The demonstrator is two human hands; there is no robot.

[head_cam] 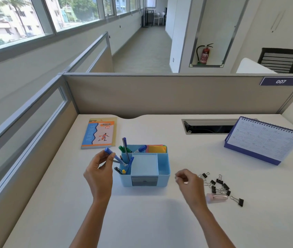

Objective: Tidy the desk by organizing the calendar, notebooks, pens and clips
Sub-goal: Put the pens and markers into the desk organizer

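1. Head view, left hand (100, 169): raised just left of the blue desk organizer (145, 179). Thumb and fingers pinch a blue pen (110, 152). The pen is tilted, capped end up-left, its lower end reaching into the organizer's front-left compartment.
2. Right hand (186, 179): hovers above the desk (142, 215), right of the organizer. Fingers loosely curled, tips close together, nothing seen between them.
3. Organizer: sits mid-desk. Several more pens (125, 154) stand or lean in its left compartments, including green and blue ones. Coloured sticky notes (157, 149) are in the back-right compartment. There is a small grey drawer at the front.
4. Binder clips (219, 185): black, scattered loose on the desk just right of the right hand. A small pink object (216, 197) lies among them at the near edge; can't tell what it is.
5. Notebook (98, 134): lies flat at back left, illustrated cover up, with another notebook under it showing at the edges.
6. Calendar (260, 142): blue spiral desk type, standing at back right, partly in front of the cable slot (208, 126).
7. Beige partition (160, 93) behind the desk, tag reading 007 (280, 81).
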